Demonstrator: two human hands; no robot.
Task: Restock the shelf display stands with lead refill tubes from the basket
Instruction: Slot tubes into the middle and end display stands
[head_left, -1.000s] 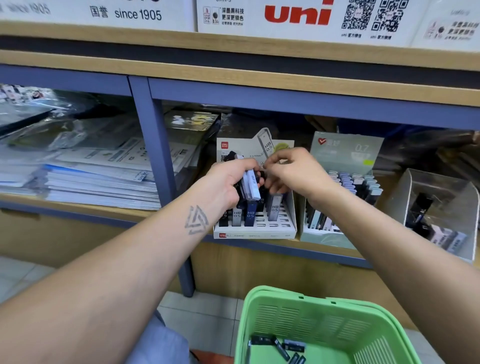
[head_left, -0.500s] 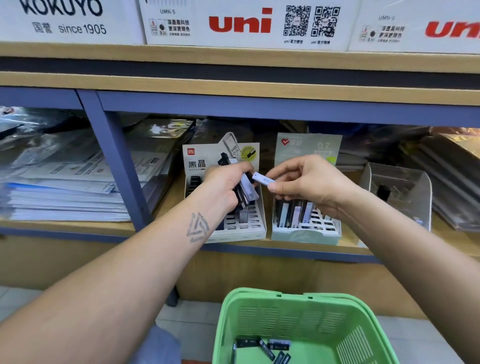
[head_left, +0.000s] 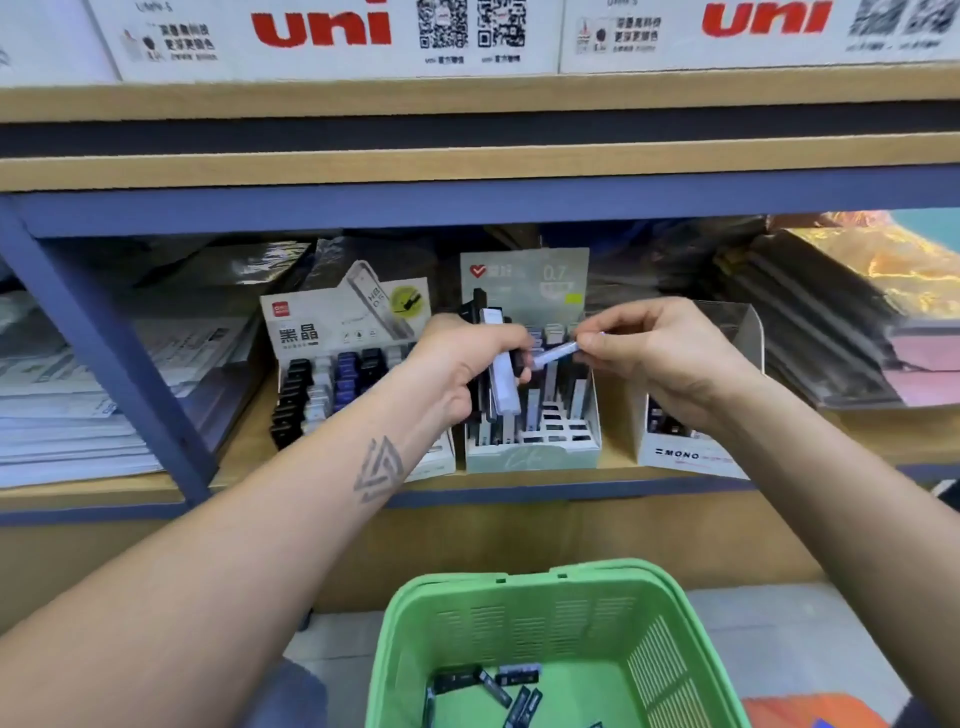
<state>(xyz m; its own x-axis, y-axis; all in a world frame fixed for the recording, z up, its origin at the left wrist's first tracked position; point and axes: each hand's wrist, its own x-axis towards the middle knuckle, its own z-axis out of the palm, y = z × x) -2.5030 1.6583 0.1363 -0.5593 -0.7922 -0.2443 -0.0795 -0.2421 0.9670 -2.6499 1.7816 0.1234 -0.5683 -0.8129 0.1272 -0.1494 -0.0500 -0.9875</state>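
Right hand (head_left: 670, 358), pinching one tube (head_left: 556, 353), now before green-grey stand (head_left: 530, 457); left hand (head_left: 462, 364) clutching several.

**Both hands raised and closed, forearms extended**

Both forearms are extended forward and upward from the lower corners of the view. The left hand (head_left: 462, 364) is held with fingers curled, gripping a bundle of tubes (head_left: 501, 364). A triangular tattoo (head_left: 378, 467) is seen on the left forearm. The right hand (head_left: 660, 358) is held beside it, a single tube (head_left: 556, 353) being pinched at the fingertips (head_left: 589, 340).

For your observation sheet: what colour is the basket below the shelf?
Green, a slotted plastic basket, seen clearly in the head view.
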